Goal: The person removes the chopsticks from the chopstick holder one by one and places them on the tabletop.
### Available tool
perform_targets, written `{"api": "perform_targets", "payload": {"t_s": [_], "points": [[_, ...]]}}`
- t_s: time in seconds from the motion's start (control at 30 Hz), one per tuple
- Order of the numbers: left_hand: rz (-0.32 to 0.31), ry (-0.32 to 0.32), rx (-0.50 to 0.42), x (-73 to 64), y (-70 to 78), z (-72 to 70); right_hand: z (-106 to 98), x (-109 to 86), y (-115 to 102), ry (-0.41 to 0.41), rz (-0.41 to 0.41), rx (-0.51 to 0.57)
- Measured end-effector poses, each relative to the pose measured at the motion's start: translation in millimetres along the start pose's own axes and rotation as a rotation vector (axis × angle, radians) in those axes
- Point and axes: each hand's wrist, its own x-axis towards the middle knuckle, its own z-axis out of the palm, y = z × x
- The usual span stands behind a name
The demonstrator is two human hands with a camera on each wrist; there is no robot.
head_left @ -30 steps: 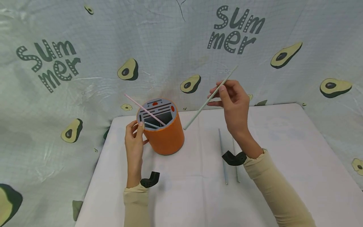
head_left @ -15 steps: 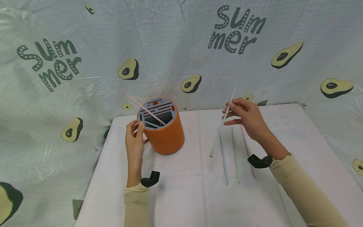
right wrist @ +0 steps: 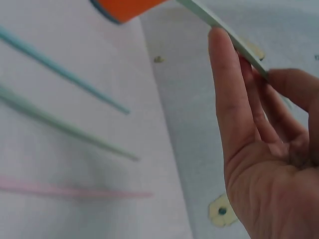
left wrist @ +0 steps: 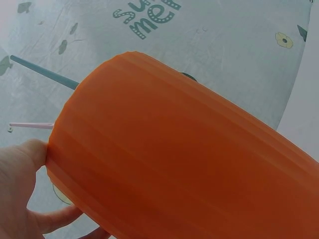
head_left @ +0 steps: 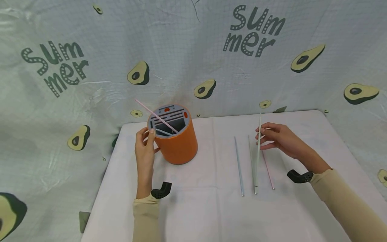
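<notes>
Hidden, cropped and blurred parts, as we see them.
Left wrist view: the pot [head_left: 179, 149] hides from us the lower parts of the blue stick [left wrist: 45, 73] and leaning pink stick [left wrist: 32, 125]; picture edges crop pot and left hand [head_left: 145, 153]. Head view: we lose the flat pink stick's [head_left: 268, 170] far end behind the right hand [head_left: 276, 134]. Right wrist view: that stick, the flat blue stick [right wrist: 65, 74] and flat green stick [right wrist: 70, 127] blur, cut at left.

The orange holder [head_left: 178, 149] appears to be matt, faintly ridged plastic, the blue stick [head_left: 239, 165] to its right smooth plastic, the white cover [head_left: 193, 208] beneath it creased, matt cloth, and the sheet [head_left: 175, 43] behind it wrinkled, slightly glossy plastic.
</notes>
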Motion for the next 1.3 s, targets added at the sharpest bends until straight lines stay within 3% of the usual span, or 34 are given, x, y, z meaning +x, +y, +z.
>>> {"api": "perform_targets", "payload": {"t_s": [0.17,0.57,0.93,1.3], "points": [[0.001,-0.005,0.006,0.3,0.3,-0.1,-15.6,-9.7,18.4,-0.034,0.117,-0.029],[0.007,0.001,0.01,0.6,0.1,-0.7,-48.9,-28.1,52.1,-0.046,0.288,-0.097],[0.004,0.002,0.016,1.7,-1.6,-0.6,-61.0,-29.9,70.3,-0.02,0.333,-0.226],[-0.016,0.002,0.003,1.6,-0.3,0.7,-54.5,-21.4,79.0,-0.016,0.366,-0.274]]}}
